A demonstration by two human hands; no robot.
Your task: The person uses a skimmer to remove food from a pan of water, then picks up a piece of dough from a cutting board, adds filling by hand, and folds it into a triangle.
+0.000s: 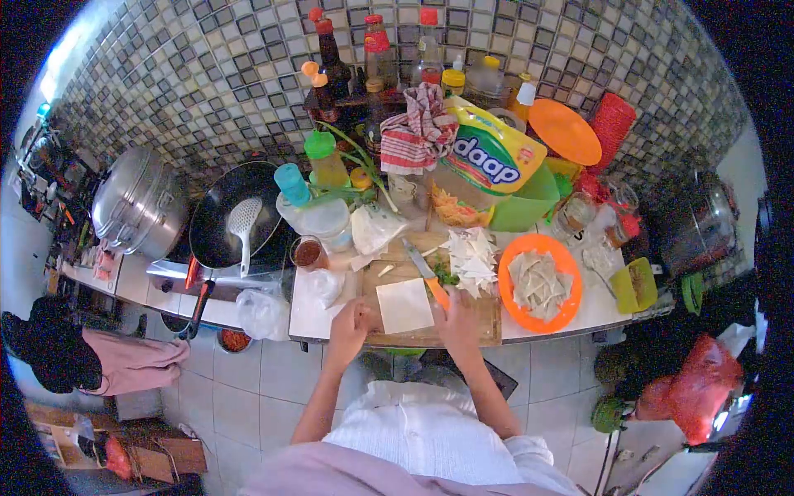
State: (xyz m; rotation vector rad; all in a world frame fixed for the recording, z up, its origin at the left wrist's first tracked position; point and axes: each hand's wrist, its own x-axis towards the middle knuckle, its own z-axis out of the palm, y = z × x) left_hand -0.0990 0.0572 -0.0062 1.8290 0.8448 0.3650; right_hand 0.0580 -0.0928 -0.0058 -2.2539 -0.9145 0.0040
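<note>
A square, pale wrapper sheet point(404, 306) lies flat on the wooden cutting board point(490, 318) in front of me. My right hand point(459, 321) is closed around the orange handle of a knife point(423, 269), whose blade points away and to the left over the board. Just left of the sheet, my left hand point(351, 326) rests with curled fingers at the board's near edge; what they hold, if anything, is hidden. Beyond the knife are chopped green leaves point(447, 274) and a heap of white cut wrapper pieces point(472, 260).
An orange plate point(576, 285) with pale folded pieces stands on the right. Left are a glass of brown liquid point(308, 253) and a wok point(217, 217) with a slotted ladle point(244, 225). Behind the board are a green tub point(529, 202) and bottles point(379, 54). Another person point(107, 355) is far left.
</note>
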